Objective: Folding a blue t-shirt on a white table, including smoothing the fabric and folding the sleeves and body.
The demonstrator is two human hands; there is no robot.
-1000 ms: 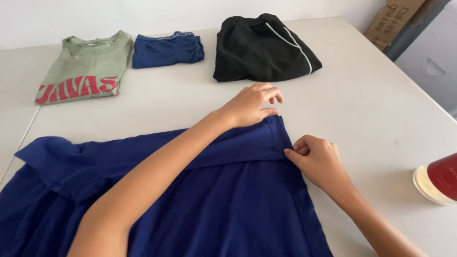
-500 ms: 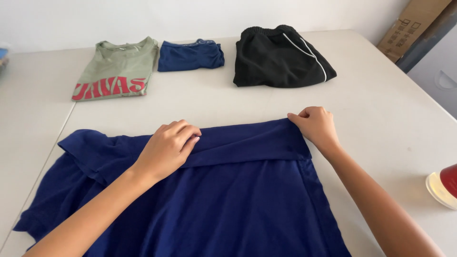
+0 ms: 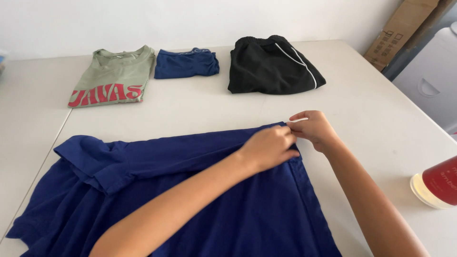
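A large dark blue shirt (image 3: 200,200) lies spread on the white table (image 3: 381,119), its top part folded over into a band. My left hand (image 3: 269,148) reaches across and presses on the band's right end. My right hand (image 3: 312,129) pinches the top right corner of the fold, right beside the left hand. Both forearms cross over the cloth from the bottom of the view.
At the far side lie a folded green T-shirt with red lettering (image 3: 113,83), a small folded blue garment (image 3: 186,63) and folded black shorts with a white stripe (image 3: 273,66). A red and cream container (image 3: 438,183) stands at the right edge. A cardboard box (image 3: 395,33) leans beyond the table.
My left hand has slid right along the folded band, from its middle to the right corner, meeting the right hand. The right hand stayed on the corner.
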